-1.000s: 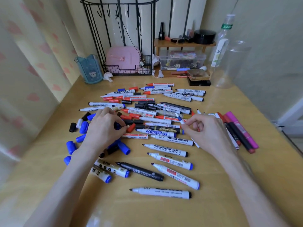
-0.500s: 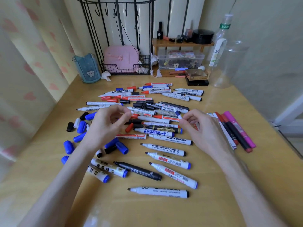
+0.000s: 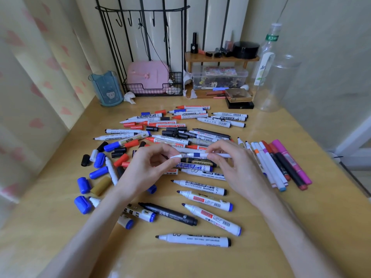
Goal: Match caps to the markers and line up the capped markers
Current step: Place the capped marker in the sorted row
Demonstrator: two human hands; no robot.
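Head view, mid-frame: left hand (image 3: 148,167) pinches a white cap (image 3: 177,156), right hand (image 3: 236,169) pinches a slim white marker (image 3: 197,155), best kept in line and pressed straight together.

Back left on the worktop (image 3: 301,217) stands a blue cat-face cup (image 3: 106,89), a crumpled tissue (image 3: 129,97) just beside it, and next along a black wire basket (image 3: 152,91) holds a pink case (image 3: 148,75). Over to the right, a small wooden shelf (image 3: 220,58) carries a round black tin (image 3: 246,49), with a clear plastic box (image 3: 218,77) underneath. Far right, a tall clear bottle (image 3: 265,57) stands just behind a clear jar (image 3: 279,83).
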